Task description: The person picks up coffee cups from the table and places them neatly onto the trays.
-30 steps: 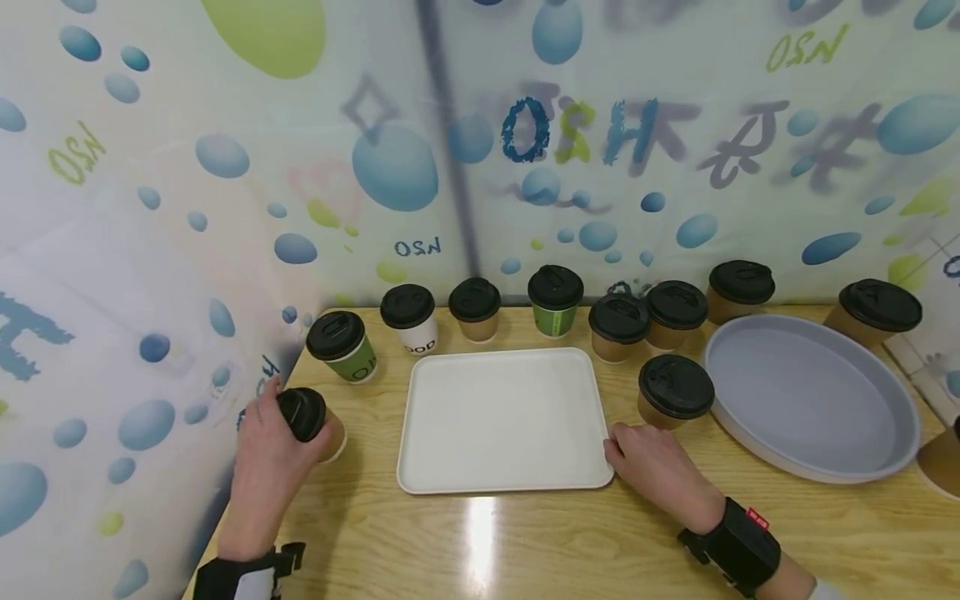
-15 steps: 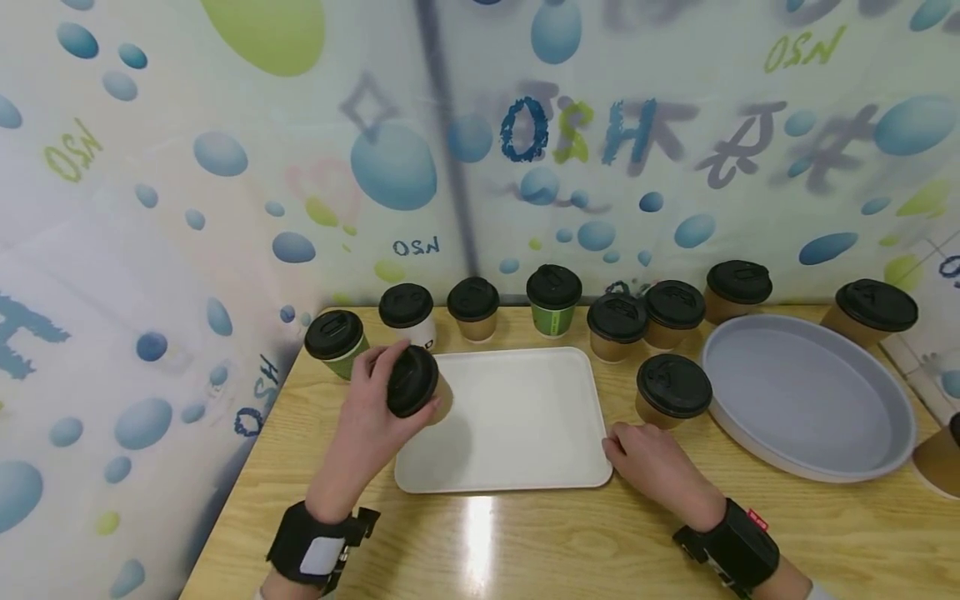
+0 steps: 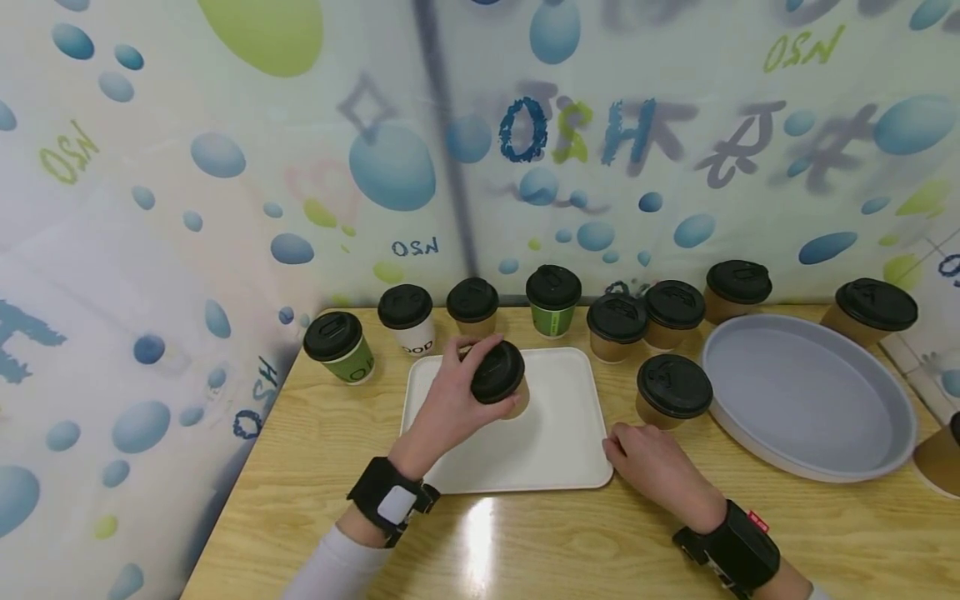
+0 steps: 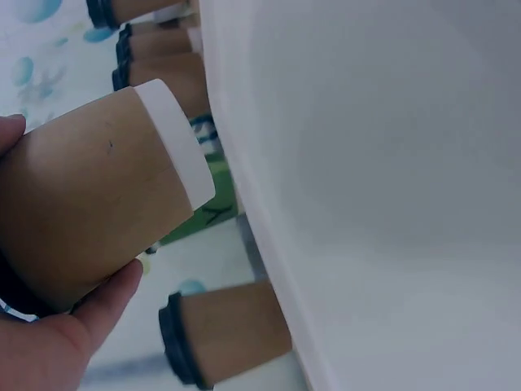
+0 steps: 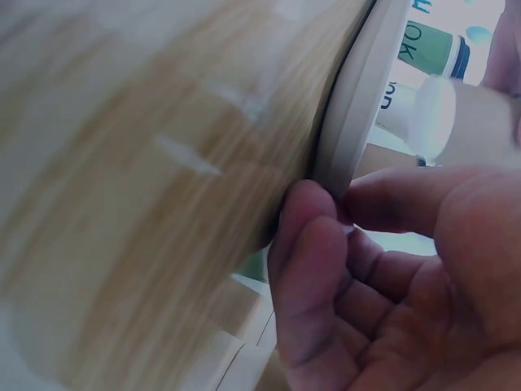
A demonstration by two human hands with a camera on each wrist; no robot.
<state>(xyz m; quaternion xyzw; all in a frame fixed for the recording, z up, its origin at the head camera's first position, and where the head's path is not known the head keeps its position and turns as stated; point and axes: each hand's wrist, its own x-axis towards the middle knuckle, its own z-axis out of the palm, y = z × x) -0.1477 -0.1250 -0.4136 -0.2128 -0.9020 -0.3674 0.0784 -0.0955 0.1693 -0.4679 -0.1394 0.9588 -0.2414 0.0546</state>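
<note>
My left hand (image 3: 450, 404) grips a brown paper coffee cup (image 3: 497, 373) with a black lid, its fingers and thumb around the sides. In the left wrist view the cup (image 4: 98, 183) is tilted, and its pale base is in the air over the white rectangular tray (image 3: 558, 450). At the tray's right edge, my right hand (image 3: 660, 471) pinches the rim. The right wrist view has the thumb and curled fingers right at the tray's side wall (image 5: 350, 114).
Several lidded cups line the back, among them a green one (image 3: 350, 354), a white one (image 3: 416, 333) and a bright green one (image 3: 553, 317). A brown cup (image 3: 673, 392) stands beyond my right hand. A round grey tray (image 3: 810, 392) lies at the right.
My left hand has carried the brown coffee cup rightward from the table's left side to above the white tray. My right hand has stayed at the tray's edge.
</note>
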